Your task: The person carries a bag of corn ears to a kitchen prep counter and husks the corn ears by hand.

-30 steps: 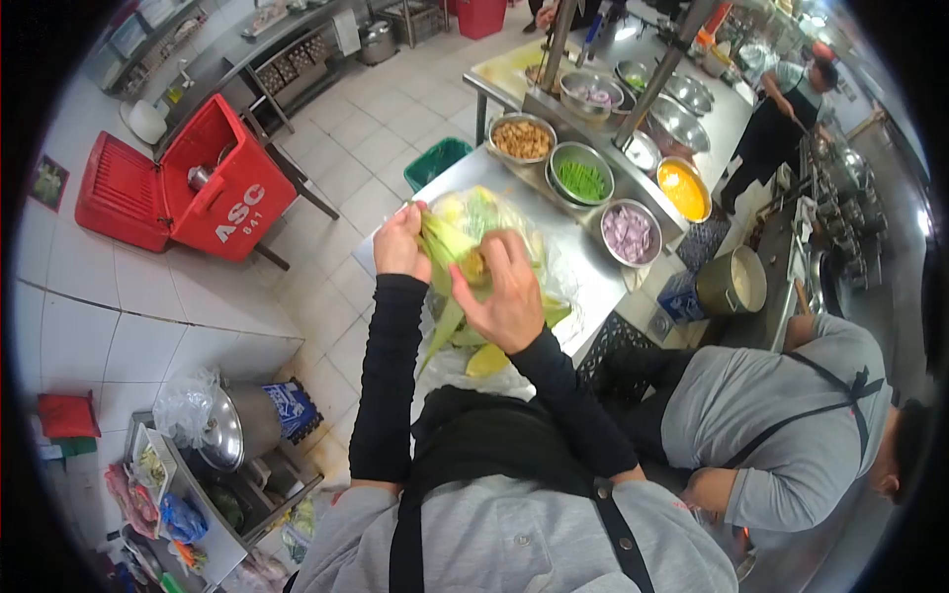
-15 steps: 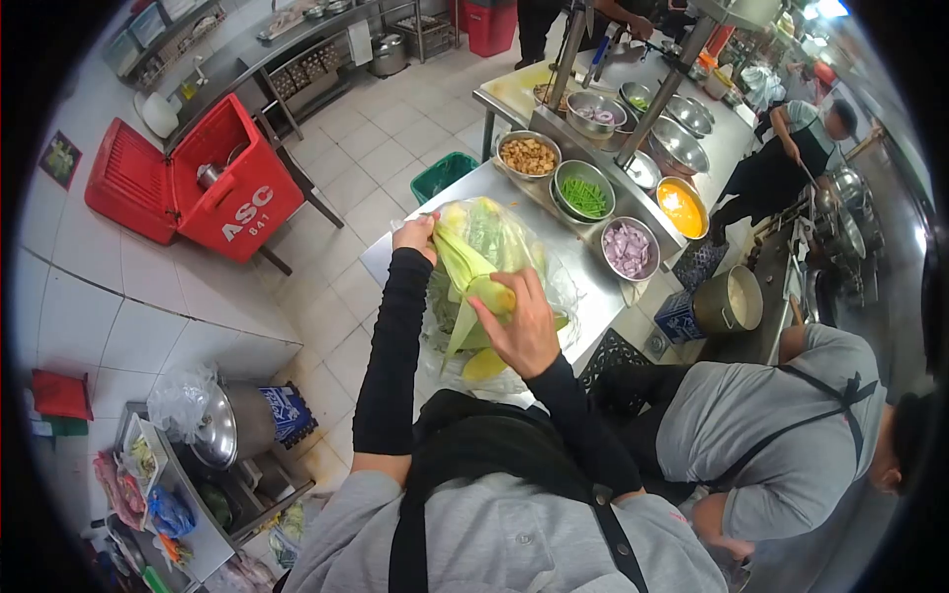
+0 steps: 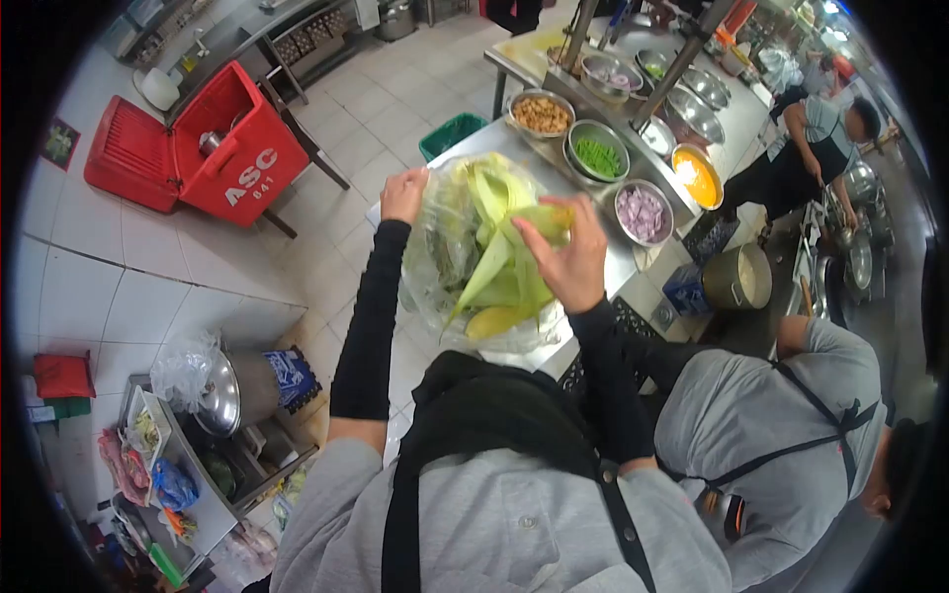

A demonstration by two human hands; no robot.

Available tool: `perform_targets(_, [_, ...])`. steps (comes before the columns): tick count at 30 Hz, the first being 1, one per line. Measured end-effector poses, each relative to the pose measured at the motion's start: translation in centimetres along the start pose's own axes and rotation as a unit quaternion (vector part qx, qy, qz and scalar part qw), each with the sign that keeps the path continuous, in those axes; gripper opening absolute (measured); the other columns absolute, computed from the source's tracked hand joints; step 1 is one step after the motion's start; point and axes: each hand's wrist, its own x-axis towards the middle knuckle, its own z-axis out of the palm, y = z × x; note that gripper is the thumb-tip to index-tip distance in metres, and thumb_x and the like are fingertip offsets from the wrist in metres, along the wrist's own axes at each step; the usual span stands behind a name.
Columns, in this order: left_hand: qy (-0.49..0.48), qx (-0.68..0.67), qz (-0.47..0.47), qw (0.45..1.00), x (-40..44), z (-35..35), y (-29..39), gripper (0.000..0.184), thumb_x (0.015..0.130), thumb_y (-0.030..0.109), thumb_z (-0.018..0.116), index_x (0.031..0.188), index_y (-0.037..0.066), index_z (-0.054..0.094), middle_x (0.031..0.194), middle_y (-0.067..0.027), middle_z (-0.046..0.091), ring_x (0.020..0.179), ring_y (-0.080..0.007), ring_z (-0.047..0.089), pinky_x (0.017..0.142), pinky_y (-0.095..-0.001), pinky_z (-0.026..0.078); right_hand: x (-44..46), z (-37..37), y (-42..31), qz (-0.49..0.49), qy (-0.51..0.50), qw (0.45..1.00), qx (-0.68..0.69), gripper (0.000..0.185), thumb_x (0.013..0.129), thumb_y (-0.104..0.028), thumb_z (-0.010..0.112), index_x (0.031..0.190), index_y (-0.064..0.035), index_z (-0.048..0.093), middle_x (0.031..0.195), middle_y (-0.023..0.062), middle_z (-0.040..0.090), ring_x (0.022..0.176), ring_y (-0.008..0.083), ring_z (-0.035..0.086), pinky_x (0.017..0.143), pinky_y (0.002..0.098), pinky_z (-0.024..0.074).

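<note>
A clear plastic bag (image 3: 420,262) full of pale green corn husks (image 3: 494,262) lies open on the steel table in front of me. My right hand (image 3: 575,259) pinches the yellowish butt end of a corn husk (image 3: 542,219) between thumb and fingers, over the bag's right side. Long leaves spread from it across the pile. At the upper left rim of the bag, my left hand (image 3: 403,196) is closed on the plastic, its fingertips partly hidden. A rounded yellow-green husk end (image 3: 489,322) shows near the bag's front.
Bowls of browned cubes (image 3: 541,115), green beans (image 3: 597,156) and chopped purple onion (image 3: 643,212) line the table's right side. Beyond the table stands a green bin (image 3: 452,136). A red cooler (image 3: 222,148) is at left. A co-worker (image 3: 776,425) bends close on my right.
My left hand has let go of the husk's leaves and moved left to the bag's rim. The right hand has shifted up and right with the husk, whose leaves now fan out.
</note>
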Motion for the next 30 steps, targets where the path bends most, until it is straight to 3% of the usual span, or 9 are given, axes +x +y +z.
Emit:
perform_targets(3, [-0.063,-0.086,-0.032,0.994,-0.9,0.5,0.1,0.064,0.097,0.061,0.055,0.127,0.006,0.070,0.136,-0.0170,0.065,0.129,-0.0304,0.058,0.108,-0.0373,0.042,-0.1,1.2,0.8,0.031,-0.020,0.999,0.019,0.043,0.079,-0.020,0.087,0.108,0.0012,0.064,0.098,0.0181,0.063,0.085,0.0363,0.065,0.074,0.0417,0.0522])
perform_targets(8, [-0.123,-0.174,-0.041,0.976,-2.4,0.6,-1.0,0.071,0.099,0.061,0.053,0.132,-0.001,0.065,0.130,-0.0195,0.067,0.122,-0.0336,0.060,0.109,-0.0386,0.040,-0.8,2.2,1.2,0.032,-0.014,0.999,0.030,0.044,0.079,-0.022,0.088,0.107,0.0016,0.064,0.099,0.0172,0.067,0.089,0.0359,0.067,0.077,0.0403,0.0537])
perform_targets(12, [0.166,0.023,0.109,0.980,-9.3,0.8,5.8,0.065,0.101,0.053,0.055,0.122,-0.007,0.067,0.121,-0.0253,0.067,0.110,-0.0386,0.061,0.104,-0.0394,0.043,1.0,1.0,1.0,0.039,-0.041,0.997,0.048,0.041,0.078,-0.022,0.089,0.103,0.0014,0.066,0.098,0.0165,0.068,0.092,0.0349,0.067,0.080,0.0401,0.0534])
perform_targets(15, [-0.023,-0.129,0.023,0.991,-13.0,-1.0,11.6,0.065,0.100,0.055,0.056,0.112,-0.007,0.072,0.110,-0.0256,0.070,0.106,-0.0341,0.063,0.099,-0.0383,0.044,0.3,0.7,1.1,0.016,-0.021,0.998,0.062,0.041,0.076,-0.021,0.090,0.102,0.0005,0.067,0.098,0.0157,0.069,0.093,0.0335,0.067,0.082,0.0400,0.0534])
perform_targets(16, [-0.089,-0.245,-0.055,0.964,-13.2,-0.8,12.7,0.062,0.098,0.053,0.062,0.102,-0.007,0.074,0.091,-0.0211,0.071,0.089,-0.0256,0.066,0.086,-0.0358,0.049,0.0,1.0,1.1,-0.003,-0.015,0.997,0.069,0.041,0.075,-0.021,0.090,0.102,0.0001,0.068,0.099,0.0153,0.069,0.093,0.0329,0.067,0.082,0.0398,0.0535])
perform_targets(20, [-0.150,-0.119,-0.013,0.981,-11.7,0.6,11.4,0.048,0.094,0.042,0.075,0.096,-0.006,0.074,0.082,-0.0113,0.074,0.069,-0.0133,0.064,0.065,-0.0320,0.051,-2.5,3.6,1.7,0.034,-0.005,0.988,0.148,0.043,0.073,-0.019,0.092,0.103,-0.0017,0.066,0.102,0.0126,0.068,0.097,0.0315,0.067,0.085,0.0393,0.0535])
perform_targets(23, [-0.171,-0.243,0.011,0.955,-12.1,0.7,12.9,0.048,0.093,0.042,0.075,0.094,-0.006,0.075,0.081,-0.0124,0.074,0.069,-0.0141,0.065,0.065,-0.0335,0.051,-3.9,5.1,1.8,0.053,-0.002,0.982,0.180,0.042,0.072,-0.015,0.091,0.102,-0.0038,0.064,0.102,0.0115,0.067,0.096,0.0318,0.067,0.086,0.0396,0.0530])
perform_targets(26, [-0.220,-0.178,0.027,0.959,-10.7,0.3,12.5,0.045,0.093,0.039,0.075,0.090,-0.006,0.075,0.076,-0.0138,0.073,0.066,-0.0161,0.066,0.064,-0.0360,0.052,-4.3,5.7,1.7,0.052,-0.036,0.979,0.195,0.034,0.071,-0.007,0.085,0.097,-0.0065,0.064,0.096,0.0094,0.066,0.091,0.0322,0.066,0.085,0.0397,0.0515])
perform_targets(30, [-0.136,-0.117,0.069,0.981,-9.9,2.1,9.7,0.036,0.094,0.030,0.072,0.087,-0.006,0.074,0.071,-0.0185,0.071,0.063,-0.0232,0.067,0.063,-0.0398,0.051,-4.6,5.8,1.2,0.045,-0.039,0.982,0.177,0.027,0.071,-0.004,0.078,0.093,-0.0067,0.063,0.091,0.0080,0.066,0.088,0.0309,0.066,0.083,0.0383,0.0505])
